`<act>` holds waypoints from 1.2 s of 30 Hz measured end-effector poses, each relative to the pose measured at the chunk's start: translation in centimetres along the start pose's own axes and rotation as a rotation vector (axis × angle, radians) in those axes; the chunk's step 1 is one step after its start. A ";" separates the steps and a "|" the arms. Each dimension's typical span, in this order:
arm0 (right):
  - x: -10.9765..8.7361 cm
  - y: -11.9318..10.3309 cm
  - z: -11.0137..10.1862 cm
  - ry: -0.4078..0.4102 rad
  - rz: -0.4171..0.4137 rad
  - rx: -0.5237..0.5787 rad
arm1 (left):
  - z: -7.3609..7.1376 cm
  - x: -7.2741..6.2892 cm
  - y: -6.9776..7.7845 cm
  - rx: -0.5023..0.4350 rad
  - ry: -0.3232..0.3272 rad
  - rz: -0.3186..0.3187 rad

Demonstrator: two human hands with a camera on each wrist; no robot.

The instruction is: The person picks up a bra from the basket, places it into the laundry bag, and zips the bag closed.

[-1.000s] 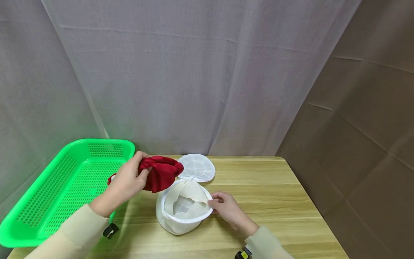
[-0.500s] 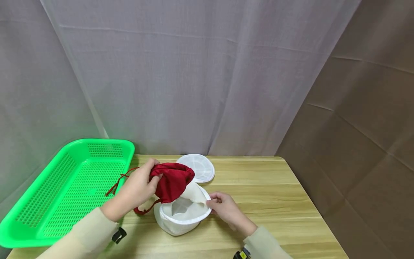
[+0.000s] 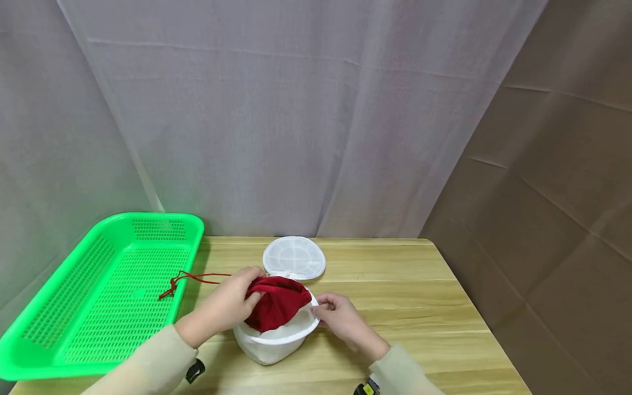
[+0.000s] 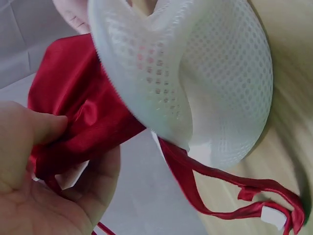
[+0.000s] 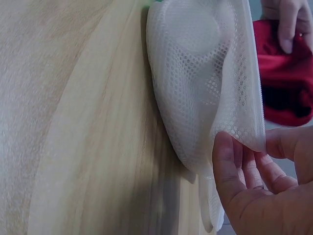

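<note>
My left hand (image 3: pixel 232 300) pinches a folded red satin bra (image 3: pixel 280 304) between thumb and fingers, over the mouth of a white mesh laundry bag (image 3: pixel 270 351). Part of the bra dips inside the bag's rim. In the left wrist view a red strap (image 4: pixel 215 171) with a white tag (image 4: pixel 274 217) hangs outside the bag. My right hand (image 3: pixel 348 325) grips the right side of the rim between thumb and fingers. Behind the mouth, the bag's round mesh lid (image 3: pixel 295 257) lies folded back on the table.
At the left stands a green plastic basket (image 3: pixel 199 236) with perforated sides. Thin red cords (image 3: pixel 202 277) trail from the left hand over its right rim. The wooden table (image 3: pixel 405 285) reaches a grey curtain (image 3: pixel 257 137) behind and a brown one (image 3: pixel 553 219) at right.
My left hand has moved right and down from beside the basket, bringing the bra over and partly into the bag's mouth. The right hand stays on the rim.
</note>
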State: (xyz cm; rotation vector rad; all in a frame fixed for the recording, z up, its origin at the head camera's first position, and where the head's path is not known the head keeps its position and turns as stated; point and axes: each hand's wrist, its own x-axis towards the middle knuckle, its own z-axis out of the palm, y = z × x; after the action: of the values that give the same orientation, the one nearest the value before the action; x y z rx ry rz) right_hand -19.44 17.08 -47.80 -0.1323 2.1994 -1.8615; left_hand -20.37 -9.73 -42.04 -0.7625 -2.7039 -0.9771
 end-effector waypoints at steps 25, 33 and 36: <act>-0.3 0.4 0.1 0.029 -0.028 -0.135 | 3.0 -1.3 -2.9 0.076 -0.164 -0.194; -0.5 0.0 0.3 0.003 -0.023 -0.081 | 3.3 -1.5 -3.2 0.018 -0.252 -0.262; -0.5 0.0 0.4 0.000 -0.027 -0.073 | 3.3 -1.6 -3.0 0.012 -0.298 -0.277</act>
State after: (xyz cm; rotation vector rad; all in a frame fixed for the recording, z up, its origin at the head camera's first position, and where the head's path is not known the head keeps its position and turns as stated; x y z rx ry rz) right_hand -18.85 16.83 -47.78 -0.1766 2.2774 -1.7951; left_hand -20.49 -10.30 -46.75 -0.5806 -3.1369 -0.9681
